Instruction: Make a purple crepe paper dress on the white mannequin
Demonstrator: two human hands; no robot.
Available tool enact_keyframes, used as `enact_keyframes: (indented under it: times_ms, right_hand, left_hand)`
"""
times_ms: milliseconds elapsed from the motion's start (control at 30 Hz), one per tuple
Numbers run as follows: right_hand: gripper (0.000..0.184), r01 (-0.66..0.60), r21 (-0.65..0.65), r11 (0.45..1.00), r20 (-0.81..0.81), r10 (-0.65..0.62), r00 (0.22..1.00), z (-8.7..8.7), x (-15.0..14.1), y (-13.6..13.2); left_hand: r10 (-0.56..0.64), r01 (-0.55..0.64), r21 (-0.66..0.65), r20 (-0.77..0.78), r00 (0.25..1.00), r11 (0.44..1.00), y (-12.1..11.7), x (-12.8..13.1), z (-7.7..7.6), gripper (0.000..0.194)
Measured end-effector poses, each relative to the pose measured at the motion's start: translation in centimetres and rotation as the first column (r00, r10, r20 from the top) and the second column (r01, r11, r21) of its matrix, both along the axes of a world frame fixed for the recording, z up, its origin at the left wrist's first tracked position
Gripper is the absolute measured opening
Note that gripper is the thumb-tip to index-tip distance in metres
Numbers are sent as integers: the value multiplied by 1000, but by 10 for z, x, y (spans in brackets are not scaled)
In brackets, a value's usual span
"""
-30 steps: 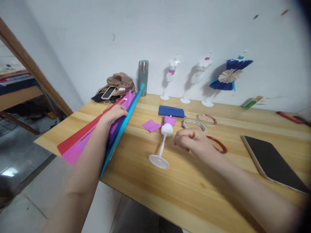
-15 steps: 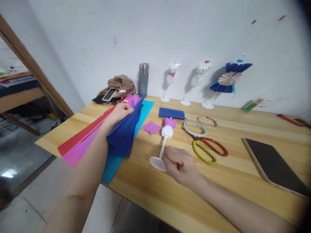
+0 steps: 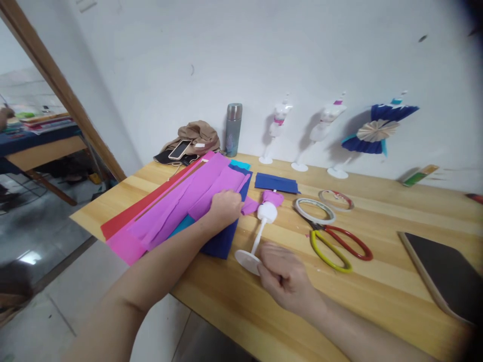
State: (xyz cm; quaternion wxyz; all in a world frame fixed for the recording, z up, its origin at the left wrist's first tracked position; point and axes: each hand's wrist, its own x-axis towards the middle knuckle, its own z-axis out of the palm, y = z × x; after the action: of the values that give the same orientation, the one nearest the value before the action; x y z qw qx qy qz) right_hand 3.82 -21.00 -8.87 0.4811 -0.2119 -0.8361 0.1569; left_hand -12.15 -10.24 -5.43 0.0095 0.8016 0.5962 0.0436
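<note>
My left hand (image 3: 226, 208) is closed on the edge of a purple paper sheet (image 3: 169, 211). That sheet lies across dark blue paper (image 3: 222, 244), with turquoise paper (image 3: 239, 164) showing at the far edge. Curled into a fist, my right hand (image 3: 289, 279) rests on the table against the round foot of a small white mannequin stand (image 3: 267, 213). Whatever its fingers hold, if anything, is hidden. The mannequin lies tipped away from me, purple paper (image 3: 272, 198) wrapped round its upper body. A small purple piece (image 3: 249, 206) lies between my left hand and the mannequin.
Scissors (image 3: 332, 261), a tape roll (image 3: 329, 216) and a tablet-like dark device (image 3: 441, 271) lie on the right. Behind are a folded blue strip (image 3: 276, 183), a flask (image 3: 233, 130), a brown cloth bag (image 3: 198, 134) and several upright mannequins (image 3: 322, 128). Red paper (image 3: 143, 206) lies left.
My left hand has come down and rightward, from the lifted dark blue sheet to the purple one. The blue paper now lies flat, partly under the purple. My right hand stays by the stand's foot.
</note>
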Motion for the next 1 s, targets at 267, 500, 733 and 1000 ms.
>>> enact_keyframes:
  times_ms: [267, 500, 733, 1000]
  right_hand:
    - [41, 3, 28, 1000, 13, -3, 1000, 0, -2, -1]
    - [39, 45, 78, 996, 20, -47, 999, 1, -4, -3]
    - [38, 30, 111, 993, 31, -34, 999, 1, -2, -2]
    - [38, 7, 117, 993, 14, -9, 1000, -1, -3, 1]
  left_hand:
    - [239, -237, 104, -6, 971, 966, 2, -11, 7, 63]
    - [265, -263, 41, -52, 963, 964, -2, -7, 2, 99]
    - [201, -201, -21, -6, 980, 979, 7, -14, 3, 53]
    - [161, -166, 50, 87, 983, 985, 32, -62, 28, 63]
